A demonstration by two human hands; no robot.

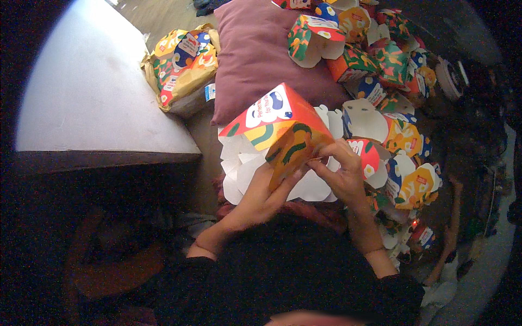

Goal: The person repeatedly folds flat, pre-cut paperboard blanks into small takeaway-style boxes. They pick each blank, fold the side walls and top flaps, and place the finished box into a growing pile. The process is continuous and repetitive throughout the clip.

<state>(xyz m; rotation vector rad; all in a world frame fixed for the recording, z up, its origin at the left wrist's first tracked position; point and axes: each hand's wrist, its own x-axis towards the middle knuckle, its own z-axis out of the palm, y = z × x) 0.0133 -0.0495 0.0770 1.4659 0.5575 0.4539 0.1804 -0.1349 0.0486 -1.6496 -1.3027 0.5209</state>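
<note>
A folded paper food carton (296, 111), red and yellow with leaf and squiggle prints, is tilted in front of me between both hands. My left hand (261, 195) supports it from the lower left, fingers partly hidden behind the yellow side. With thumb and fingers pinched together, my right hand (342, 168) grips the carton's lower right edge. Beneath the carton lie white cardboard pieces (318, 187) with rounded flaps, their plain sides up. Close to my right hand sits another red carton (368, 157) with its flaps raised.
A mauve cushion (258, 51) lies ahead. Many printed cartons (391, 62) are heaped along the right. At the left, a yellowish bag (209, 54) holds more of them beside a white raised surface (103, 103). Another person's limb (117, 280) shows dimly at lower left.
</note>
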